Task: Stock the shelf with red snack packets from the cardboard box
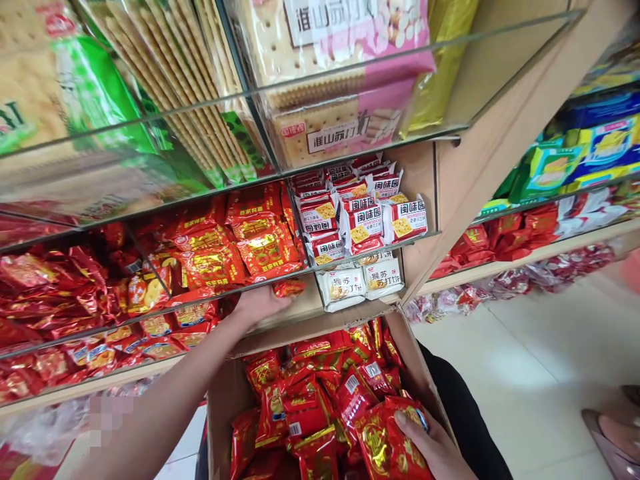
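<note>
My left hand (263, 303) reaches into the lower shelf compartment under the glass edge. A red snack packet (289, 288) shows at its fingertips, between the thumb and the other fingers, which are mostly hidden. Below, an open cardboard box (217, 407) full of red snack packets (303, 400) rests near my lap. Inside its right front corner my right hand (433, 443) grips red snack packets (390, 437), thumb on top. Above the left hand, similar red packets (213, 247) lie stacked in a glass-divided compartment.
White-and-red cracker packets (363, 220) fill the compartment to the right, with white cracker packets (343, 287) below. A glass shelf edge (350, 70) holds large cracker bags overhead. A wooden upright (480, 187) divides the shelving. Another person's foot (617, 433) is on the tiled floor at right.
</note>
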The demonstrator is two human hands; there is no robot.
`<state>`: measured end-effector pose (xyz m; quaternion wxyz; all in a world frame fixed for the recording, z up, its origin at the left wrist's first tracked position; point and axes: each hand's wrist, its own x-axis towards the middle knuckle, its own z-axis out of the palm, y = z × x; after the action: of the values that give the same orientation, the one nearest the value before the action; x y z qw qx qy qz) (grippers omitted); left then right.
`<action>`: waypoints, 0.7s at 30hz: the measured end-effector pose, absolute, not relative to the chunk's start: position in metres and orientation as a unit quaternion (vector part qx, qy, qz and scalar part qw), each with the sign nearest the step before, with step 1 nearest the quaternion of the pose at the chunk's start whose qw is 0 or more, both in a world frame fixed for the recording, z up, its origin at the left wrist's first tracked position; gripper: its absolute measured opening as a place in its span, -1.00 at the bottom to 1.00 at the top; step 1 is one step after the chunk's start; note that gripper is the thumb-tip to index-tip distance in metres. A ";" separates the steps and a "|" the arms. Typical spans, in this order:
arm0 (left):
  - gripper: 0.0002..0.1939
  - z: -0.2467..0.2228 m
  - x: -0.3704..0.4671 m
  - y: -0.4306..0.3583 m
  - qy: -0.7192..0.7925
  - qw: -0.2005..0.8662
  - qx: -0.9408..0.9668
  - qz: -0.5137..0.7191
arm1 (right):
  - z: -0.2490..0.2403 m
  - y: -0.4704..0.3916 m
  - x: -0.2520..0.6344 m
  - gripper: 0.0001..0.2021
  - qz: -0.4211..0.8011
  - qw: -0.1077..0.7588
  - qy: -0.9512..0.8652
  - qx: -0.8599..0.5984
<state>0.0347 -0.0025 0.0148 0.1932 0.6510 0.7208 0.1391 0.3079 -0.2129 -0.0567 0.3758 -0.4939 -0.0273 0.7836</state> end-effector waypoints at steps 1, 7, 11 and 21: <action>-0.46 0.017 0.029 -0.015 0.715 0.174 0.667 0.114 | -0.054 -0.213 0.307 -0.22 0.782 0.377 -0.031 -0.496; -0.26 0.026 -0.008 -0.085 0.676 0.028 0.728 0.107 | -0.040 -0.217 0.314 -0.18 0.790 0.395 -0.028 -0.468; -0.26 0.046 -0.014 -0.123 0.652 -0.028 0.739 0.171 | -0.035 -0.221 0.319 -0.26 0.793 0.397 -0.069 -0.456; -0.18 -0.014 0.073 -0.233 0.672 0.554 0.454 0.188 | -0.038 -0.204 0.311 -0.38 0.748 0.335 -0.286 -0.496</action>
<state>0.0727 -0.2326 -0.0140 0.5539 0.4538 0.6723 0.1878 0.3110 -0.2040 -0.0379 0.3351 -0.4963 -0.2861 0.7480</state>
